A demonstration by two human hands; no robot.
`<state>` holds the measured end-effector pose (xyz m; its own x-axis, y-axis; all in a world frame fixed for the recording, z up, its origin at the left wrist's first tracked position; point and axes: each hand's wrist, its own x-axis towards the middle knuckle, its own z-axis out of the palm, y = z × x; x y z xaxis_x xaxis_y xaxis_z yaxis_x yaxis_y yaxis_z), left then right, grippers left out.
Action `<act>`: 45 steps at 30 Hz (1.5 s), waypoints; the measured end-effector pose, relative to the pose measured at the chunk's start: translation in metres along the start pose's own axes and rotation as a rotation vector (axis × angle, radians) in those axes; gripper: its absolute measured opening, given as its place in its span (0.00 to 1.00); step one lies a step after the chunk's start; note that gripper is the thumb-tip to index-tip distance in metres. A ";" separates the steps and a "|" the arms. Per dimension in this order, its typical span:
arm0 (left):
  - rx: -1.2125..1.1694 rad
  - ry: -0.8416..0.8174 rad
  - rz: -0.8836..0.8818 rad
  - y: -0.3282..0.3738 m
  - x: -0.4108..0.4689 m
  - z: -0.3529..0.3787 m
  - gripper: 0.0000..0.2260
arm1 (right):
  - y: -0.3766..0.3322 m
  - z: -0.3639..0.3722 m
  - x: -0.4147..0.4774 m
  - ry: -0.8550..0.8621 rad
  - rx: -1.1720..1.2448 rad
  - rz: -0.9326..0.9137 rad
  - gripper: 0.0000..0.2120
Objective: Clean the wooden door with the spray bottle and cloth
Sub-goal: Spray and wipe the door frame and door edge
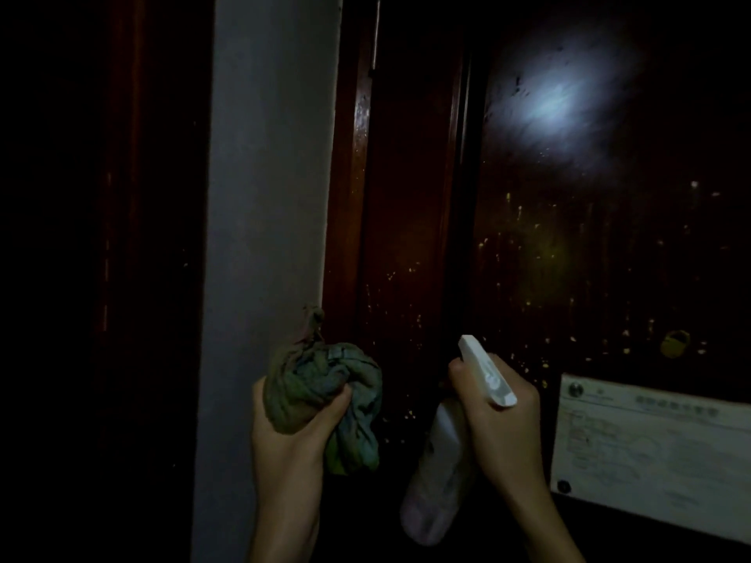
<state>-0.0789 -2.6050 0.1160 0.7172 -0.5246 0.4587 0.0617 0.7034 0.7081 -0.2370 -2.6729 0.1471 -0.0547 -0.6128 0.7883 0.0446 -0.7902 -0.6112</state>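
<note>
A dark brown wooden door [569, 258] fills the right half of the view, speckled with small pale droplets and lit by a bright glare patch near its top. My left hand [288, 432] is closed around a bunched greenish cloth [329, 400], held in front of the door frame. My right hand [500, 420] grips a white spray bottle [439, 461] by its neck. The white nozzle head points up and left toward the door. Both hands are a short distance off the door surface.
A grey wall pillar [268, 197] stands left of the wooden door frame [349, 197]. A white printed notice [658, 449] is fixed to the door at lower right. A small yellowish round fitting [675, 343] sits above it. The far left is dark.
</note>
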 end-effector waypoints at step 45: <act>-0.106 -0.057 -0.015 -0.019 0.041 -0.009 0.29 | 0.015 0.018 0.001 0.070 -0.062 -0.019 0.09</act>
<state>-0.0440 -2.6355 0.1165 0.6751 -0.5596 0.4807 0.1473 0.7407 0.6555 -0.2184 -2.6859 0.1399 -0.1251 -0.5945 0.7943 -0.0189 -0.7990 -0.6010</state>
